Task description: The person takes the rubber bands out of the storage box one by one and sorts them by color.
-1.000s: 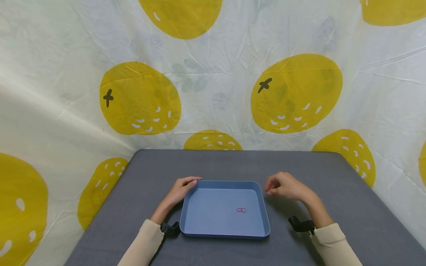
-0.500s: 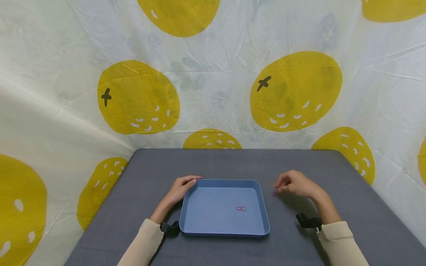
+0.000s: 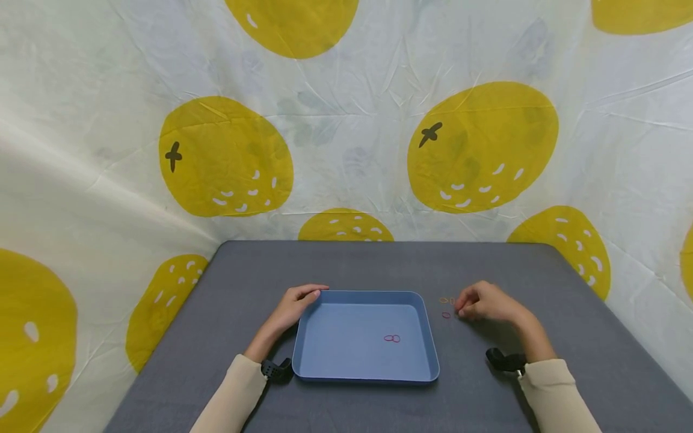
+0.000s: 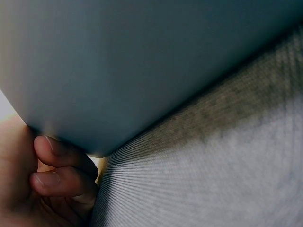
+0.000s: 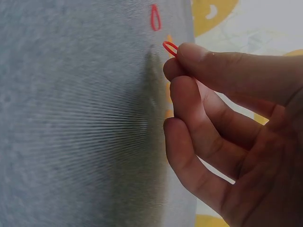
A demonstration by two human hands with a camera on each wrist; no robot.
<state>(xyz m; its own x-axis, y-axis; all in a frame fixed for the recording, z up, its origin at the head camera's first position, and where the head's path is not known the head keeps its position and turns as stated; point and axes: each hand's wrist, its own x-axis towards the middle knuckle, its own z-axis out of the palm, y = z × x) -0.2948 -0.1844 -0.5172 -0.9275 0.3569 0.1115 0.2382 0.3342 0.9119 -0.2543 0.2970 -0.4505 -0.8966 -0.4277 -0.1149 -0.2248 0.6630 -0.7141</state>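
My left hand (image 3: 292,307) holds the far left corner of a shallow blue tray (image 3: 365,374), thumb over the rim. In the left wrist view, curled fingers (image 4: 66,172) lie against the tray's outer wall. Two thin red rubber bands (image 3: 392,338) lie side by side in the tray, right of its middle. To the right of the tray, my right hand (image 3: 487,302) pinches a red rubber band (image 5: 170,47) between thumb and forefinger, low over the table. Just left of those fingertips lie a yellow-orange band (image 3: 444,300), an orange-red band (image 3: 452,300) and another red band (image 3: 446,315).
A grey cloth covers the table (image 3: 352,267). Behind and left of it hangs a white curtain (image 3: 352,162) printed with big yellow fruit. Each wrist wears a black camera strap, the right one (image 3: 506,361) standing off the forearm.
The right hand has drawn away from the tray's right edge, rightward. Small bands on the table that it covered now show beside its fingertips. The left hand and tray stay put.
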